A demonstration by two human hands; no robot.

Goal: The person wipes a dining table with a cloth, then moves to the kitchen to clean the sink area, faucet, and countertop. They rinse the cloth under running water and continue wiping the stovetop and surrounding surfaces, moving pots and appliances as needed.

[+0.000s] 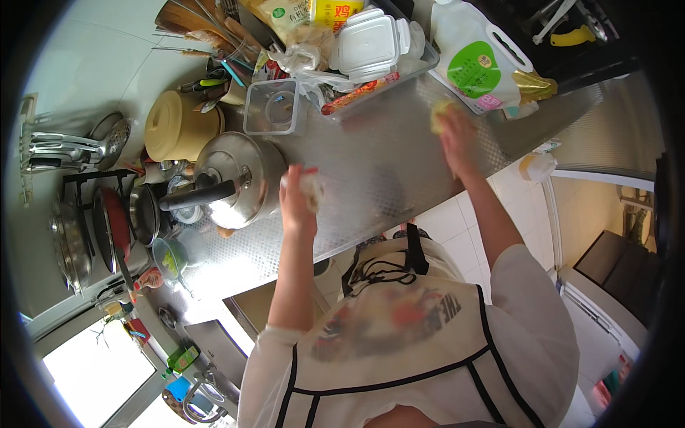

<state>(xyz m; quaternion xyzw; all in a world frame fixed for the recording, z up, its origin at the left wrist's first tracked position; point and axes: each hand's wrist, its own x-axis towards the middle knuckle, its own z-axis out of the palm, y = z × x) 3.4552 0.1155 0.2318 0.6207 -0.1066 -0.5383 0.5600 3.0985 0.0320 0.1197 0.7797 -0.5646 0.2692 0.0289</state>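
Note:
My right hand (pixel 461 143) presses a yellow sponge or cloth (pixel 442 115), blurred, against the stainless-steel countertop (pixel 369 155). It is close to a large white bag with a green label (pixel 465 64). In my left hand (pixel 296 206) is a small crumpled whitish thing (pixel 312 191) with a bit of red at its top; blur hides what it is. That hand is beside a steel kettle (pixel 257 166) with a black handle. Behind the kettle stands a clear plastic container (pixel 271 109).
A tray (pixel 415 72) of packets and a white-lidded box (pixel 369 45) lines the back. Left are a lidded cream pot (pixel 179 125), racked pans (pixel 112 224), hanging ladles (pixel 80 144) and a cup with green pieces (pixel 170 259). The counter's front edge (pixel 374 231) runs before me.

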